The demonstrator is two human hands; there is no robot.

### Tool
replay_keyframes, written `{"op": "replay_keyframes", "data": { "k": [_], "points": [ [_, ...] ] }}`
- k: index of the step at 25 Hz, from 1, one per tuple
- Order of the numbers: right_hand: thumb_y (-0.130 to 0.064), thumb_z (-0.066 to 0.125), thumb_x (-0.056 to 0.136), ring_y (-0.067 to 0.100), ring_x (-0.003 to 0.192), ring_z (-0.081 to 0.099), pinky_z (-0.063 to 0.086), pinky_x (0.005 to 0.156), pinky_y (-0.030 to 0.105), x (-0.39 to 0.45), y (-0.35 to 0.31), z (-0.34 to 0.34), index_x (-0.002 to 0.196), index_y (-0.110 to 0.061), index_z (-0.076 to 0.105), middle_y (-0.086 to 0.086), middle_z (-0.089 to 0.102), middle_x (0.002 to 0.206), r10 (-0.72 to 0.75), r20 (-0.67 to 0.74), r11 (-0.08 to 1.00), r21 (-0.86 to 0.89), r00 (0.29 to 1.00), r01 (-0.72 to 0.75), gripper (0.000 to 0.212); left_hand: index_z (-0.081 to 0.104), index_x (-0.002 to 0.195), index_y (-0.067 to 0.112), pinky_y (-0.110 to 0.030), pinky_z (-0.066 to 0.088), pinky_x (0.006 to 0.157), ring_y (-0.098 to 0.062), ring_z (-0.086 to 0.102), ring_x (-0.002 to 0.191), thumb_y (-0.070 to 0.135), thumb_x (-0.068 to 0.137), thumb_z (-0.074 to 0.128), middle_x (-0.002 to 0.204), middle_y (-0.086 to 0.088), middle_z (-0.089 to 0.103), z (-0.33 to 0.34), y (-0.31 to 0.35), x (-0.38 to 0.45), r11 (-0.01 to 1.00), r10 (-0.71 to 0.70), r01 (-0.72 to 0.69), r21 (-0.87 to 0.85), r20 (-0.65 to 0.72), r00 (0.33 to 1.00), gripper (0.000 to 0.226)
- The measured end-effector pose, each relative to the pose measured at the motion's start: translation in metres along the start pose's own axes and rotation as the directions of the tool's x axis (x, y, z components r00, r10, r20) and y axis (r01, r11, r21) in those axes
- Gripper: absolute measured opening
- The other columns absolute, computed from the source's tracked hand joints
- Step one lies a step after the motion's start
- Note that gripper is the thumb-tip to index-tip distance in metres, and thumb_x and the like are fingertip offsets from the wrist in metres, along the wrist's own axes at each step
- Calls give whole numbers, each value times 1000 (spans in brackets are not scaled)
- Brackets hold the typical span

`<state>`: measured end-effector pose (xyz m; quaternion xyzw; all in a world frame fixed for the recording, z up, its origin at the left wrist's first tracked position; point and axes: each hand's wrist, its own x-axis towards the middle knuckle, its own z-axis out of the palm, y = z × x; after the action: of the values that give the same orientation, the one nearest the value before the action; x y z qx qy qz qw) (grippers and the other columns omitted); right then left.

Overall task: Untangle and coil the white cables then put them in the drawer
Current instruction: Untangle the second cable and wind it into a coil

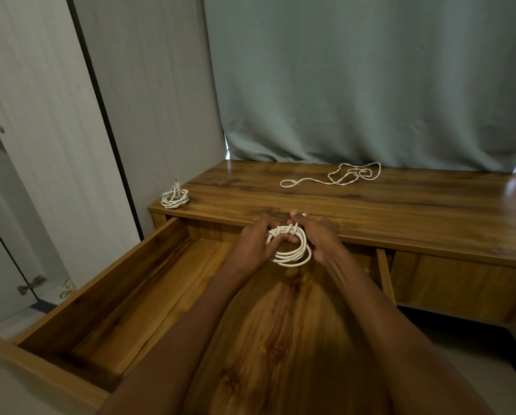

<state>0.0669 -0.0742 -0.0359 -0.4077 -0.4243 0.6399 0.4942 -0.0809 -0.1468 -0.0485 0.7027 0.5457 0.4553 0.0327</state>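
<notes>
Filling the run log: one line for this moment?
both hands grip coiled cable over open drawer | second coil, tangled cable on desktop

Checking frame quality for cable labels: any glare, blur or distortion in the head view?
Head view: wide-angle bending curves the wardrobe edge; glare patches on the desk top at right; lighting dim and soft; both hands, left hand and right hand, and the coiled cable slightly soft; tangled cable readable.

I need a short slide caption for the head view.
Both hands hold a coiled white cable over the open drawer; two cables wait on the desk.
</notes>
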Motion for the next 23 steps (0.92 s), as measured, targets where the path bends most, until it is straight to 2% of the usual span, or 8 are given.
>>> {"op": "replay_keyframes", "data": {
  "k": [4, 6, 8, 10, 13, 17, 20, 23],
  "points": [
    [-17, 75, 89, 21, 57, 70, 57, 48, 27, -5, -2, 5, 115, 9, 63, 27, 71, 99, 9, 46, 999, 40, 999, -11, 38, 58, 99, 11, -29, 49, 70, -14, 66, 81, 25, 94, 65, 92, 1, 70, 0, -8, -1, 993, 115, -113, 25, -50, 992, 16],
    [-18, 78, 88, 21, 59, 71, 56, 47, 29, -4, 1, 6, 120, 1, 55, 29, 70, 106, -37, 14, 999, 3, 999, 37, 43, 58, 98, 10, -29, 50, 69, -13, 66, 80, 23, 94, 65, 92, 0, 71, 0, -10, -1, 992, 125, -124, 18, -53, 991, 15],
    [-29, 75, 90, 20, 57, 71, 56, 47, 31, -6, 3, 4, 112, 0, 63, 26, 73, 99, -112, 3, 978, -176, 994, 111, 38, 59, 97, 10, -25, 49, 69, -10, 66, 80, 22, 94, 66, 92, 1, 71, 0, -10, -1, 992, 129, -129, 2, -63, 990, 14],
    [-45, 65, 94, 19, 65, 73, 59, 60, 34, -7, 3, 2, 96, -6, 76, 15, 77, 88, -210, 57, 862, -460, 976, 212, 40, 61, 95, 9, -18, 48, 67, -3, 65, 78, 20, 93, 67, 88, 4, 71, -1, -11, -1, 994, 102, -105, -27, -95, 990, 12],
    [-53, 64, 90, 17, 83, 75, 57, 79, 32, -13, -4, 1, 93, -19, 80, 3, 79, 88, -158, 225, 780, -568, 961, 261, 38, 61, 93, 16, -12, 44, 65, 4, 63, 73, 22, 92, 69, 82, 11, 67, -10, -17, 0, 997, 23, -35, -65, -165, 986, 9],
    [-5, 66, 86, 27, 82, 72, 53, 78, 37, -10, -2, 3, 101, -8, 77, 19, 76, 97, -116, 362, 770, -555, 925, 314, 19, 60, 95, 17, -22, 50, 66, -4, 66, 76, 27, 91, 70, 91, 4, 72, -13, -22, 0, 997, -15, 1, -75, -182, 983, 15],
    [8, 67, 82, 20, 74, 71, 57, 76, 34, -12, 1, 9, 104, -4, 76, 18, 77, 89, -133, 328, 854, -441, 935, 277, 27, 61, 97, 14, -22, 51, 67, -5, 66, 79, 29, 91, 70, 93, 4, 72, -9, -19, 0, 997, -27, 13, -81, -180, 983, 19],
    [14, 65, 78, 19, 78, 72, 59, 78, 33, -13, -2, 12, 106, -15, 75, 8, 78, 89, -135, 308, 918, -318, 942, 236, 41, 63, 100, 16, -18, 50, 67, -1, 67, 82, 30, 91, 70, 92, 9, 72, -8, -17, 0, 972, -116, 76, -220, -177, 977, 18]
  ]
}}
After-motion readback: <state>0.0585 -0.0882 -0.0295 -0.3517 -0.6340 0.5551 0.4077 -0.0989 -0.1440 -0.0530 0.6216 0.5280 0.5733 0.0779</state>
